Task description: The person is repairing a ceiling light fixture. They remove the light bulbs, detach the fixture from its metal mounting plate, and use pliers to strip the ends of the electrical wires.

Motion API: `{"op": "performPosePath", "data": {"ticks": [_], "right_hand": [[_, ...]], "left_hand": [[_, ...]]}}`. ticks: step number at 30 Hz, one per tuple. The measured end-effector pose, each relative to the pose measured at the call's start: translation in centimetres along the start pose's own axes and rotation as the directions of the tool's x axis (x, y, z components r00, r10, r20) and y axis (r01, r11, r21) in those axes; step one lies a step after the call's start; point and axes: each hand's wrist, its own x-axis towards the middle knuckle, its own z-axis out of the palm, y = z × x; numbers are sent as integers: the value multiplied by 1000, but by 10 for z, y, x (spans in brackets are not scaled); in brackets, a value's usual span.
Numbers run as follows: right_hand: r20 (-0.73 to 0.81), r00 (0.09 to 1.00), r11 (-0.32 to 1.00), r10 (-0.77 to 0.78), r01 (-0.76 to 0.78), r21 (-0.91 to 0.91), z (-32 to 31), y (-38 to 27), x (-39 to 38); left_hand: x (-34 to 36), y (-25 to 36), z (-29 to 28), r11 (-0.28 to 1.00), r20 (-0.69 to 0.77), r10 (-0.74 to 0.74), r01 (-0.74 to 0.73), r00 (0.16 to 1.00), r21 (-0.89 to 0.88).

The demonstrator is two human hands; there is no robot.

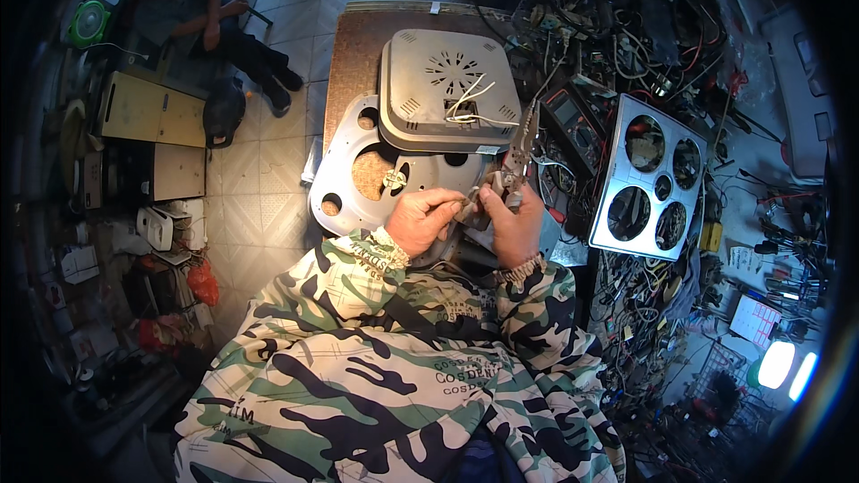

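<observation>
Count: one small part, one pliers-like tool, one beige vented housing, one white panel, one silver plate with five round holes. Left hand pinches the small part, fingertips together; right hand wraps the tool. Part sits between both hands, brownish, irregular; exact shape hard to make out.

A repair workshop surrounds me: tangled cables heap up to my right beside a multimeter and a pierced metal panel; before me, a worn wooden tabletop bears an appliance housing with protruding wires.
</observation>
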Motion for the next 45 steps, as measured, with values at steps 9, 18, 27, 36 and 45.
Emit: {"op": "performPosePath", "data": {"ticks": [9, 18, 27, 36, 45], "right_hand": [[97, 975, 561, -201, 196, -804, -27, -33, -58], [153, 979, 193, -136, 177, -965, -34, -37, -75], [162, 976, 192, -143, 188, -963, -29, -42, -80], [181, 974, 235, -140, 210, -949, -23, -41, -82], [194, 978, 280, -72, 206, -938, -13, -39, -76]], "left_hand": [[4, -13, -20, 927, -48, -120, 95, 992, -362], [4, -21, -24, 943, 60, -50, 67, 997, -327], [0, -14, -19, 887, -26, -111, 87, 993, -453], [-1, -11, -24, 886, 21, -137, 132, 990, -444], [-3, -14, -20, 941, 134, -29, 72, 991, -331]]}}
